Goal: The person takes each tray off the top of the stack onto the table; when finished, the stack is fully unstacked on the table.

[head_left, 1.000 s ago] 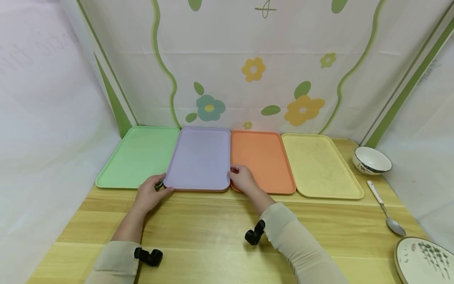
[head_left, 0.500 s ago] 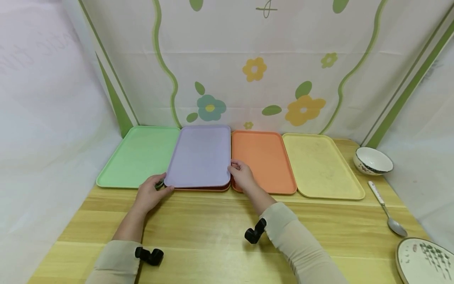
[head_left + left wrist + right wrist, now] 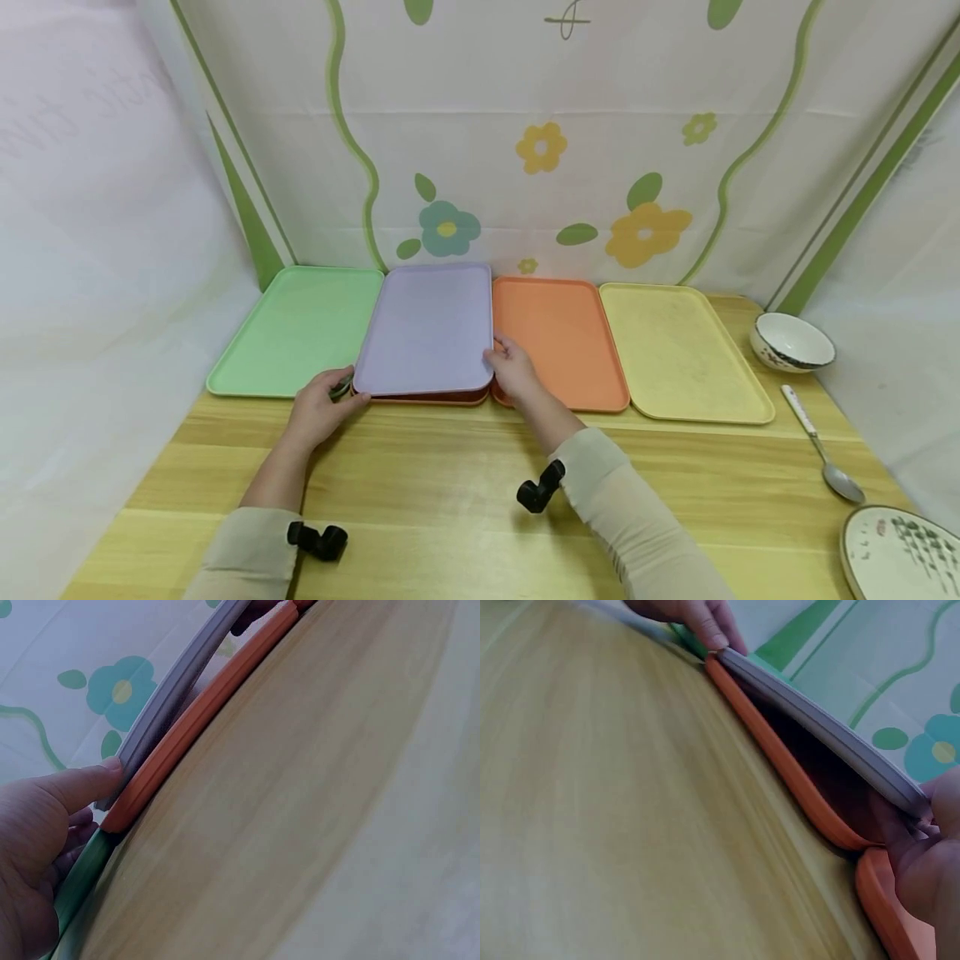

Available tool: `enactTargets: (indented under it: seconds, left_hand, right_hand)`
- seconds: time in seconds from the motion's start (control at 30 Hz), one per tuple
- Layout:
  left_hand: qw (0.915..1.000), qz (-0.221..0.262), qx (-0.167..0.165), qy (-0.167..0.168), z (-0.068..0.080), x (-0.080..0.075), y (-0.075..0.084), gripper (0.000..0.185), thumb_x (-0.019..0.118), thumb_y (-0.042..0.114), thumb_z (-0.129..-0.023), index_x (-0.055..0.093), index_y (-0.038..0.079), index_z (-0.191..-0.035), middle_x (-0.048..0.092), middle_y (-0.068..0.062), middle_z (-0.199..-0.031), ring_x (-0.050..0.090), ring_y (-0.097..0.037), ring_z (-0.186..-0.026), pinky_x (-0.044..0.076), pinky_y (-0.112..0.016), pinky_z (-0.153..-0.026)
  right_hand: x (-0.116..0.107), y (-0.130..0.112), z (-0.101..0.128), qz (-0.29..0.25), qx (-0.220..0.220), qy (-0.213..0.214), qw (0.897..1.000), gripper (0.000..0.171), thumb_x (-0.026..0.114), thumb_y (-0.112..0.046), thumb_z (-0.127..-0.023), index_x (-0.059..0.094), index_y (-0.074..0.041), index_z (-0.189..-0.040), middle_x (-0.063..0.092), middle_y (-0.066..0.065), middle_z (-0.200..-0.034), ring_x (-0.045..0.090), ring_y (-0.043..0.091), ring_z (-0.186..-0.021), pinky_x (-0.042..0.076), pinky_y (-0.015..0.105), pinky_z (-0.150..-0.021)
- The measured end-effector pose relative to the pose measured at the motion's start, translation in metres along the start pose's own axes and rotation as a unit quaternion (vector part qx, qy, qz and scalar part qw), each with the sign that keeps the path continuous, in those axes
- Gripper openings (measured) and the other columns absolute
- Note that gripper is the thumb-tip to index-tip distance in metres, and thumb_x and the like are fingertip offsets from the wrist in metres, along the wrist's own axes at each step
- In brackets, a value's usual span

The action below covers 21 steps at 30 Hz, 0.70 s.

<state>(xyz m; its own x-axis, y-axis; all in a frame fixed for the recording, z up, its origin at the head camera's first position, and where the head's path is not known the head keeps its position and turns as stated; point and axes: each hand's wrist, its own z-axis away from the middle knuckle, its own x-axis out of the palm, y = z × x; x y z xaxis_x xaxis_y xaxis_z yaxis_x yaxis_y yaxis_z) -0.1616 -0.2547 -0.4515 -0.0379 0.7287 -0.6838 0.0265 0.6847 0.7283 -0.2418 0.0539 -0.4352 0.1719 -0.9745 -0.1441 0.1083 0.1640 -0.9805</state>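
Note:
A purple tray (image 3: 427, 333) lies tilted over an orange tray (image 3: 761, 735), its right side raised with a dark gap beneath it. My right hand (image 3: 513, 372) pinches the purple tray's right edge, thumb above and fingers underneath in the right wrist view. At the front left corner, my left hand (image 3: 318, 408) holds the purple tray, thumb on the front edge and fingers along the side. That corner stays low, close over the orange rim in the left wrist view. Most of the lower orange tray is hidden.
A green tray (image 3: 300, 333) lies to the left. Another orange tray (image 3: 558, 325) and a yellow tray (image 3: 678, 350) lie to the right. Beyond them are a bowl (image 3: 791, 340), a spoon (image 3: 821, 446) and a plate (image 3: 900, 554). A flowered cloth (image 3: 480, 125) hangs behind.
The right hand has raised the purple tray's right side, opening a gap above the orange tray under it. The left hand has stayed at its corner.

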Motion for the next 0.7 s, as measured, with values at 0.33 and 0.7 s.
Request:
enactTargets:
  seconds: [0.33, 0.7]
  left_hand:
    - [0.9988, -0.003, 0.038, 0.03, 0.005, 0.003, -0.003, 0.068, 0.073, 0.031, -0.087, 0.05, -0.007, -0.138, 0.048, -0.031, -0.14, 0.044, -0.049, -0.129, 0.04, -0.061, -0.105]
    - [0.9989, -0.035, 0.032, 0.003, 0.0, 0.0, -0.002, 0.06, 0.07, 0.023, -0.092, 0.048, -0.006, -0.14, 0.047, -0.029, -0.143, 0.043, -0.047, -0.132, 0.039, -0.06, -0.107]
  right_hand:
    - [-0.039, 0.001, 0.004, -0.005, -0.006, 0.02, 1.0, 0.049, 0.046, -0.012, -0.102, 0.038, -0.003, -0.15, 0.059, 0.03, -0.127, 0.065, 0.022, -0.1, 0.057, 0.035, -0.09]
    - [-0.098, -0.001, 0.012, -0.033, -0.03, 0.009, 0.999, 0.049, 0.038, -0.006, -0.103, 0.031, 0.002, -0.151, 0.061, 0.025, -0.115, 0.062, 0.003, -0.079, 0.056, 0.02, -0.071]
